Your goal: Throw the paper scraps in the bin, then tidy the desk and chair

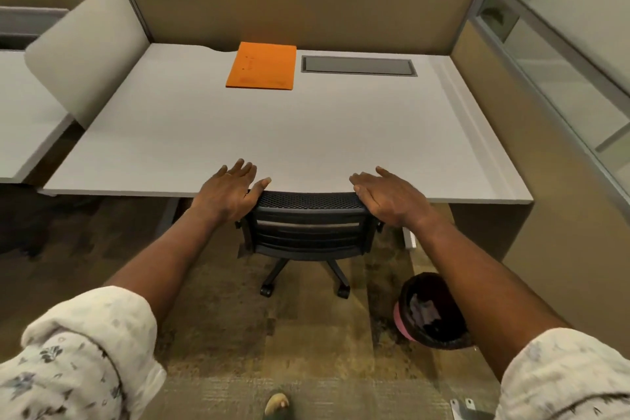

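Observation:
A black mesh office chair (308, 225) stands pushed in under the front edge of the white desk (272, 133). My left hand (228, 193) lies flat on the left top corner of the chair's backrest, fingers spread over the desk edge. My right hand (387, 196) lies flat on the right top corner, fingers extended. Neither hand curls around the backrest. An orange folder (261, 66) lies at the back middle of the desk. A dark bin (431, 312) with a pink rim stands on the floor at the right, partly hidden by my right forearm. No paper scraps show on the desk.
Tan partition walls (306, 7) close the desk at the back and right. A grey cable hatch (359, 65) is set into the desk beside the folder. A rounded white divider (85, 48) stands at the left, with a neighbouring desk (20, 119) beyond it. Carpet floor below; my shoe (278, 404) at the bottom.

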